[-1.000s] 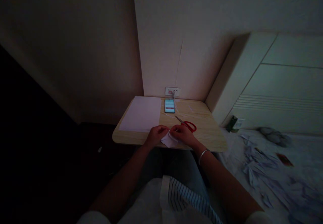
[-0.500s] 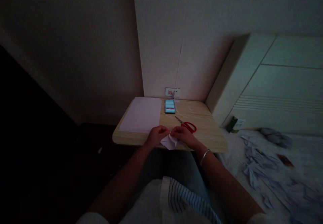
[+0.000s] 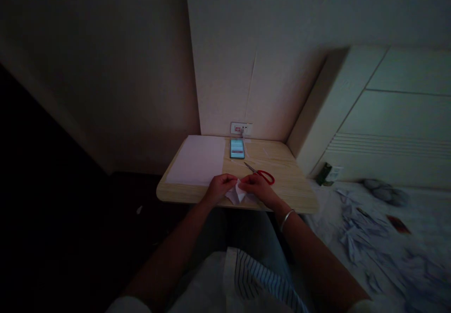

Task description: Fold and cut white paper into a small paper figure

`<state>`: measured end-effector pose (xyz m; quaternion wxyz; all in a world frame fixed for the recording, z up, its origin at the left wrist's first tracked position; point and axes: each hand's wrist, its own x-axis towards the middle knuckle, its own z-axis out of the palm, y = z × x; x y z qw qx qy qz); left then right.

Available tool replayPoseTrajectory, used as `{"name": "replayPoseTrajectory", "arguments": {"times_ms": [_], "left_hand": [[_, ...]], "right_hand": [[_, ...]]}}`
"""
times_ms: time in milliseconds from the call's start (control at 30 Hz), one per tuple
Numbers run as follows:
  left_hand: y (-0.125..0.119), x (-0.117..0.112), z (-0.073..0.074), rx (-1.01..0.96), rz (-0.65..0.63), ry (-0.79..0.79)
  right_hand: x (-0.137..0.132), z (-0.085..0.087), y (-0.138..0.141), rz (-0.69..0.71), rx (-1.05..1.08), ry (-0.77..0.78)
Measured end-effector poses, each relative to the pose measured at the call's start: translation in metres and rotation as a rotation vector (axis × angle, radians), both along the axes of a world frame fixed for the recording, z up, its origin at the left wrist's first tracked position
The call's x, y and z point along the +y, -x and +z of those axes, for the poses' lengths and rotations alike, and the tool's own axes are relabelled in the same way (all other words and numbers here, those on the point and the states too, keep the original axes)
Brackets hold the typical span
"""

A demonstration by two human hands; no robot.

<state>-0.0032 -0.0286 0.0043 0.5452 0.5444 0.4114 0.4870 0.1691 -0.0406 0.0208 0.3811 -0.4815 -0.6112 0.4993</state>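
Between my two hands is a small folded piece of white paper (image 3: 237, 194), held just above the table's front edge. My left hand (image 3: 221, 185) pinches its left side between thumb and fingers. From the other side, my right hand (image 3: 256, 186) grips the paper's upper right part. Red-handled scissors (image 3: 265, 176) lie just beyond my right hand, their blades pointing to the upper left. To the left of my left hand rests a stack or sheet of white paper (image 3: 197, 160). Fingertips partly hide the folded paper's top.
A lit phone (image 3: 237, 149) lies at the back of the wooden table (image 3: 292, 181), below a wall socket (image 3: 241, 128). Thin paper strips are scattered near it. At the right, a bed (image 3: 324, 205) holds many folded papers (image 3: 352, 245) and a grey bundle (image 3: 384, 192).
The folded paper has turned and been reshaped between my fingers, so a raised flap now faces up. Both hands have shifted only slightly; the scissors and phone stay put.
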Motion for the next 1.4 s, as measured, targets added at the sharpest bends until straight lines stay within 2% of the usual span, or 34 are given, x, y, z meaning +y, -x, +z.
{"name": "replayPoseTrajectory", "arguments": {"times_ms": [133,300,500,633,833,1067,1400], "left_hand": [[0.002,-0.001,-0.005,-0.013,0.019,0.001],[0.004,-0.002,-0.006,-0.029,0.025,-0.004],[0.002,-0.004,-0.007,-0.026,0.096,-0.047],[0.003,-0.005,-0.007,-0.003,0.135,-0.081],[0.003,-0.005,-0.007,0.032,0.140,-0.114],[0.002,-0.005,-0.008,0.054,0.149,-0.129],[-0.001,0.001,-0.012,0.044,0.137,-0.097]], "right_hand": [[-0.002,0.002,0.003,-0.073,-0.051,-0.044],[-0.004,0.004,0.005,-0.027,-0.017,-0.124],[-0.003,-0.006,0.009,0.026,0.090,-0.079],[-0.004,-0.004,0.009,0.039,-0.009,-0.071],[-0.004,-0.004,0.008,-0.003,-0.193,-0.203],[0.003,-0.010,0.009,0.063,-0.246,-0.187],[0.006,-0.011,0.010,0.047,-0.287,-0.131]]}}
